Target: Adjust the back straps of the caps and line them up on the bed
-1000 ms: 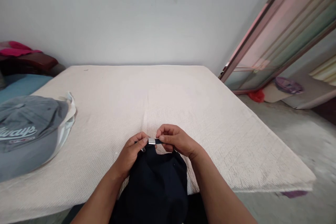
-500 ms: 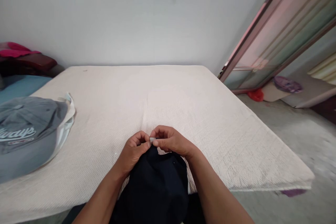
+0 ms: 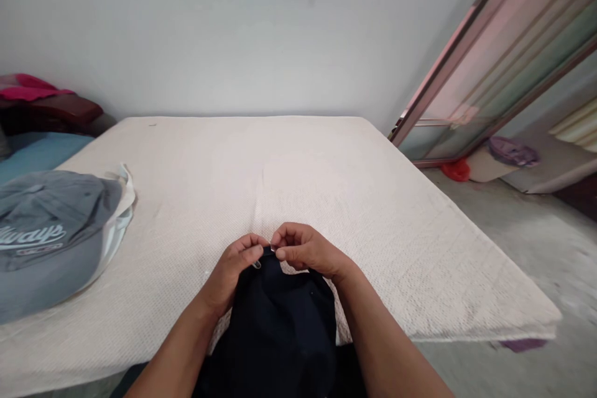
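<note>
A dark navy cap is at the near edge of the cloth-covered table, with its strap end upward. My left hand pinches the strap from the left, and a small metal piece shows beneath its thumb. From the right, my right hand is closed on the strap's other part, its fingertips close to the left ones. A gap in the cap lies below the right fingers. The thing between the right fingertips is small and partly hidden.
A grey cap with white lettering rests on pale material at the left of the table. Behind it are a blue surface and pink cloth. A red bag lies on the floor at right.
The light-coloured piece between my fingertips shows less now, and a metal piece has come into view under my left thumb. My left fingers have shifted slightly; my right hand has barely moved.
</note>
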A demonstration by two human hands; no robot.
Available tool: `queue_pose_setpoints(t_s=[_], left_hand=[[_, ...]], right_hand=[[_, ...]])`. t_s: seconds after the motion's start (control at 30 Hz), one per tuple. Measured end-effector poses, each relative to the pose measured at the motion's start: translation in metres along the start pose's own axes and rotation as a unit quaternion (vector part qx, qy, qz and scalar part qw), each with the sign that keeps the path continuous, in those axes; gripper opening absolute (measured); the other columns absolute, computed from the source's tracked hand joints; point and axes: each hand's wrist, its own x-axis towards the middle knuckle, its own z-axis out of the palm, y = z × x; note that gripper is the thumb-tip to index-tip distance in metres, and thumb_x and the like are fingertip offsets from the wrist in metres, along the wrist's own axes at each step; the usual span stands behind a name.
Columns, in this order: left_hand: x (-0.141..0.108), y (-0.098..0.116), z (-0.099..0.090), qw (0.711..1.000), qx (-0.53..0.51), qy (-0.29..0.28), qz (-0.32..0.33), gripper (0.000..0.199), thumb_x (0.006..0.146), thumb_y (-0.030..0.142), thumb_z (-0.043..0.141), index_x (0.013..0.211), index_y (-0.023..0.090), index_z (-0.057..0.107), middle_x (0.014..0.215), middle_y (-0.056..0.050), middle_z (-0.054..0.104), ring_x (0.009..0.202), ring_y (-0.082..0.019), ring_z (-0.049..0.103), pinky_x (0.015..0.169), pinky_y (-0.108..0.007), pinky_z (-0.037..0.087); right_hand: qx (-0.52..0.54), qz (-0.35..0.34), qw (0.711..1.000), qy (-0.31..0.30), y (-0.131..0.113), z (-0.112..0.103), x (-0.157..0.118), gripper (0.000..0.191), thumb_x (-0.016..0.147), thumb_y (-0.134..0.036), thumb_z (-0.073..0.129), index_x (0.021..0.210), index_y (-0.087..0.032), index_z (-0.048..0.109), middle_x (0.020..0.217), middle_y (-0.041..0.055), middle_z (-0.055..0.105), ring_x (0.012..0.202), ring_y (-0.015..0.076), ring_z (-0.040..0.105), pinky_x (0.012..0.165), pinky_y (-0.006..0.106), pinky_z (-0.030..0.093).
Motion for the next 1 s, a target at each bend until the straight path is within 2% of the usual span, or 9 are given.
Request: queue_pose_setpoints(t_s=[0.07,0.17,0.3,0.5,0.7,1.0], left_hand=[[-0.001,0.0009,-0.0002,1.0,0.017,-0.006,-0.011,0.024,0.074,0.031,0.071,0.092,0.02,0.061,0.074,0.001,0.061,0.063,-0.012,0.053,0.061,-0.023,0.04],[-0.0011,0.0022,0.0008,0.999,0.049,0.016,0.002,0.02,0.073,0.026,0.071,0.089,0.02,0.06,0.076,0.002,0.062,0.065,-0.011,0.054,0.064,-0.023,0.041],[-0.0005,0.0016,0.0016,1.0,0.022,0.014,-0.002,0.019,0.071,0.022,0.069,0.087,0.021,0.058,0.074,0.003,0.061,0.064,-0.011,0.053,0.062,-0.022,0.039],[-0.0013,0.0003,0.0019,0.999,0.024,0.027,0.01,0.011,0.076,0.028,0.062,0.078,0.02,0.056,0.063,0.005,0.053,0.058,-0.011,0.046,0.057,-0.022,0.034],[-0.0021,0.0026,0.0056,0.99,0.124,0.049,0.045,0.012,0.075,0.025,0.057,0.067,0.019,0.051,0.058,0.005,0.044,0.054,-0.01,0.038,0.052,-0.022,0.029],[-0.0001,-0.0031,0.0022,0.998,0.06,0.013,0.014,0.006,0.07,0.016,0.05,0.066,0.02,0.046,0.058,0.005,0.041,0.053,-0.01,0.034,0.05,-0.023,0.026]], right_hand=[[-0.006,0.003,1.0,0.0,0.0003,0.0,0.0002,0.021,0.076,-0.027,0.07,0.09,-0.017,0.06,0.061,-0.0065,0.046,0.045,0.0033,0.032,0.04,0.018,0.023],[-0.007,0.01,1.0,-0.001,0.0001,0.0008,0.0006,0.022,0.075,-0.027,0.071,0.091,-0.017,0.06,0.062,-0.0064,0.046,0.046,0.0033,0.033,0.041,0.018,0.023],[0.003,0.013,1.0,-0.002,-0.0004,0.0023,0.0017,0.022,0.074,-0.026,0.071,0.091,-0.017,0.059,0.062,-0.0066,0.046,0.046,0.0032,0.032,0.041,0.018,0.023],[-0.007,0.015,1.0,0.002,0.0011,0.0028,0.0035,0.021,0.075,-0.027,0.07,0.09,-0.017,0.06,0.063,-0.0057,0.047,0.046,0.0036,0.034,0.041,0.018,0.025],[-0.009,0.029,0.999,0.01,0.0009,0.0048,0.0047,0.023,0.074,-0.03,0.072,0.087,-0.017,0.058,0.058,-0.0074,0.045,0.044,0.0034,0.031,0.04,0.018,0.022],[-0.017,0.048,0.999,0.014,0.0005,0.0052,0.0054,0.02,0.074,-0.026,0.07,0.087,-0.017,0.058,0.059,-0.0075,0.044,0.044,0.003,0.03,0.039,0.018,0.021]])
